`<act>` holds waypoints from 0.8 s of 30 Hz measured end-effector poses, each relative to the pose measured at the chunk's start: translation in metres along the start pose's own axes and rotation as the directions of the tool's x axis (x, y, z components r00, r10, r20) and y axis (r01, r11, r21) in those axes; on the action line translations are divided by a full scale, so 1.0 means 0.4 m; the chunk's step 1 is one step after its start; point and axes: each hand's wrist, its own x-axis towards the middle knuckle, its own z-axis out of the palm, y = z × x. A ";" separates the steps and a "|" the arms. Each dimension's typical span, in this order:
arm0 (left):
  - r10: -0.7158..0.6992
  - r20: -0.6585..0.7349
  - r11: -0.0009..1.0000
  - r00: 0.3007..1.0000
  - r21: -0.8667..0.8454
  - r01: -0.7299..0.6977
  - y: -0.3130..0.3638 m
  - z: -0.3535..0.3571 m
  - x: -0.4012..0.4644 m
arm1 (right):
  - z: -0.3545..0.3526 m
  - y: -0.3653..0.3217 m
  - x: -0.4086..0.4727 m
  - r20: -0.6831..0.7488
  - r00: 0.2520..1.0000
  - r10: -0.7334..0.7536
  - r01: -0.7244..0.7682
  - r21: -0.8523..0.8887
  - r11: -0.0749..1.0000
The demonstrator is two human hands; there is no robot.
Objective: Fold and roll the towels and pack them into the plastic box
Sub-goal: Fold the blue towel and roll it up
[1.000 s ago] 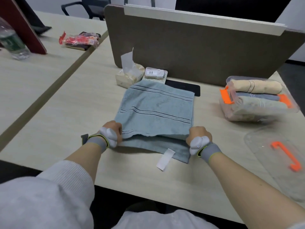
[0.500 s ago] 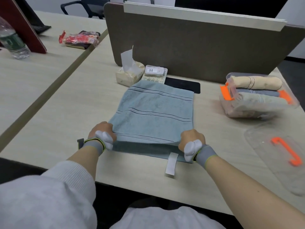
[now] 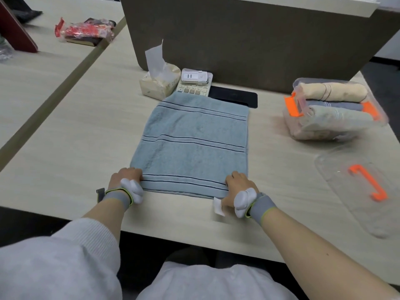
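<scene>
No lettering is legible; faint marks on the tissue pack (image 3: 159, 83) stay unreadable

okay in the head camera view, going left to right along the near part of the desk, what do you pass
Left hand → blue towel → white label → right hand → clear lid with its orange handle.

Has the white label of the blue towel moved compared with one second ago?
Yes. The white label shifted rightward along the table's near edge; it now lies against the right hand, whereas earlier it lay between both hands.
</scene>
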 end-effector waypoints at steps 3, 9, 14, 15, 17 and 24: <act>0.005 -0.052 0.991 0.999 0.131 0.002 0.015 0.004 -0.009 | 0.001 -0.004 -0.002 0.015 1.000 0.012 -0.012 -0.018 1.000; 0.067 -0.067 0.986 0.995 0.158 -0.056 0.038 -0.005 -0.019 | -0.034 0.005 -0.001 0.055 0.998 -0.038 0.044 -0.117 0.992; 0.099 -0.076 0.982 0.992 0.166 -0.085 0.076 -0.097 -0.008 | -0.110 0.044 -0.007 0.100 0.993 0.068 -0.050 -0.171 0.984; 0.120 -0.090 0.984 0.989 0.146 -0.106 0.087 -0.123 0.000 | -0.130 0.056 -0.003 0.072 0.993 0.091 -0.079 -0.164 0.983; 0.140 -0.071 0.990 0.988 0.043 -0.137 0.109 -0.166 0.013 | -0.169 0.085 0.010 0.020 0.989 0.146 -0.142 -0.135 0.981; 0.148 0.054 0.989 0.988 0.009 -0.148 0.154 -0.266 0.084 | -0.310 0.119 0.020 0.065 0.981 0.185 -0.176 -0.124 0.977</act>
